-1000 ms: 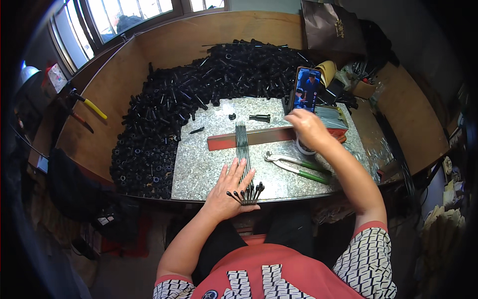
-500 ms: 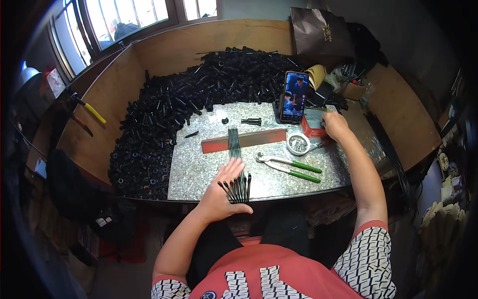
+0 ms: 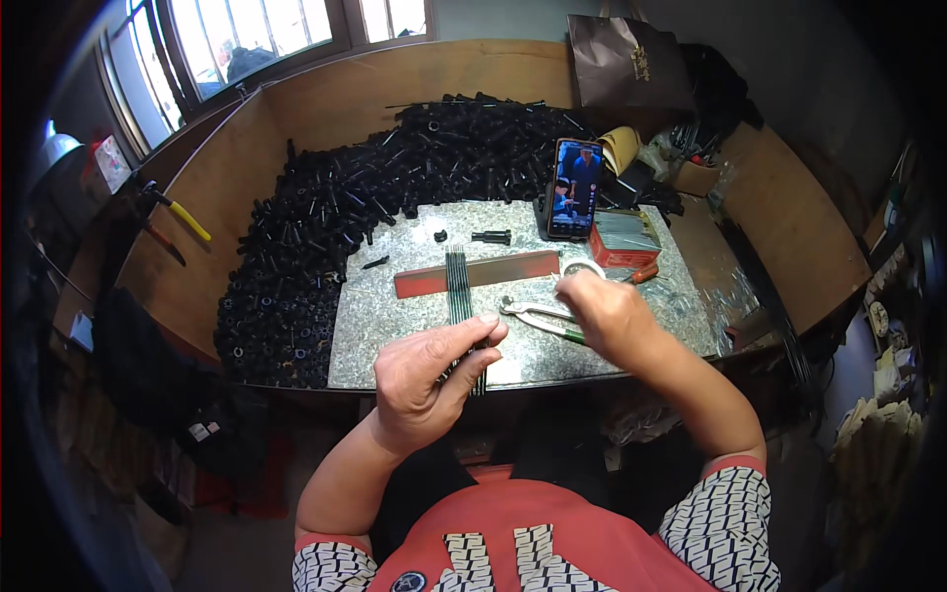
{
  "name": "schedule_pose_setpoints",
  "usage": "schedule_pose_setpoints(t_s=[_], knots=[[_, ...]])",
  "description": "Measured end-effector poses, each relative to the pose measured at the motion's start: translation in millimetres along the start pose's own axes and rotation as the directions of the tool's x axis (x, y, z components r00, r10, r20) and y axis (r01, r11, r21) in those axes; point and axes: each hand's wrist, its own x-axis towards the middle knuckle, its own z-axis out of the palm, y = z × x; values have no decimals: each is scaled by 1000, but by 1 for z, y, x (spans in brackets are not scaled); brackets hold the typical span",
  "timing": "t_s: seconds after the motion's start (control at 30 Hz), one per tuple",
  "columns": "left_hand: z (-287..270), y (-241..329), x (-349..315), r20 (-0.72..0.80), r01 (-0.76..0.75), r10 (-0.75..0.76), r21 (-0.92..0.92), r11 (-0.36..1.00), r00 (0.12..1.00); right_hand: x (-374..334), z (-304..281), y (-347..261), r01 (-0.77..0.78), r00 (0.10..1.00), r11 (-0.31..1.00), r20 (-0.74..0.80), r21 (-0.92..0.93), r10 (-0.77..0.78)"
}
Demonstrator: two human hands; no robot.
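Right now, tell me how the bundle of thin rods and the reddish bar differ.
The thin rods are several slim, dark pieces side by side; the reddish bar is one broader piece. The rods point away from the person, while the bar lies crosswise. The rods cross over the bar; the bar lies underneath. Both are long and straight.

Window (image 3: pixel 276 25) glare, dark fisheye rim
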Motion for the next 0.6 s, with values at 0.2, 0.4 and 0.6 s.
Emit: schedule_pose_setpoints(t_s=[0.2,0.4,0.6], knots=[[-1,3,-5,-7,311,-319,-208,927,948,21,-25,-57,182,975,972,-151,146,-160],[-9,8,-1,33,272,-271,-147,951,962,29,-32,-68,246,967,956,-109,159,-231],[-13,8,-3,11,281,-283,-144,949,959,30,-35,-70,240,969,964,-83,114,-232]])
